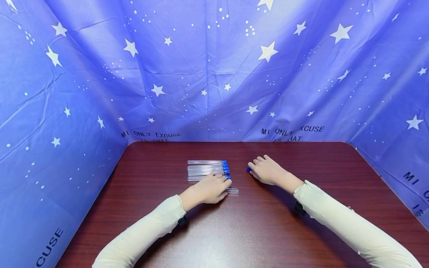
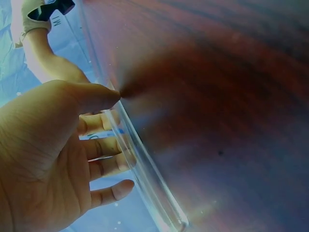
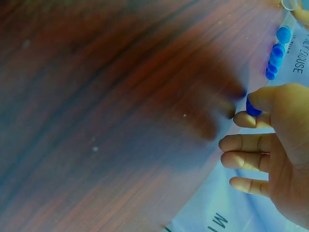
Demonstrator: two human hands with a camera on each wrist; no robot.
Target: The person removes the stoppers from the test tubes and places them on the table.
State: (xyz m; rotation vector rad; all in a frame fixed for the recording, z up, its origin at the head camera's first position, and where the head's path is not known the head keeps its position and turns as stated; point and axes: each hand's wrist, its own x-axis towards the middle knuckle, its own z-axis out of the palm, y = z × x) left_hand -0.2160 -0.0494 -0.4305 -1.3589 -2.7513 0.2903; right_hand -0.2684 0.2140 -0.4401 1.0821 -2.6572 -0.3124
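My left hand (image 1: 210, 188) pinches a clear test tube (image 1: 233, 191) between thumb and fingers, low over the table. That tube has no cap on it, and its open rim (image 3: 289, 4) faces right, toward the other hand. In the left wrist view the tube (image 2: 153, 176) runs down past the spread fingers. Farther right, my right hand (image 1: 269, 172) pinches a small blue cap (image 3: 252, 107) between thumb and index finger, its other fingers loosely extended. A gap of table separates the two hands.
Several blue-capped test tubes (image 1: 202, 170) lie side by side just beyond my left hand, caps to the right. The dark red wooden table (image 1: 214, 230) is bordered by a blue star-printed curtain (image 1: 207, 74) at the back and sides.
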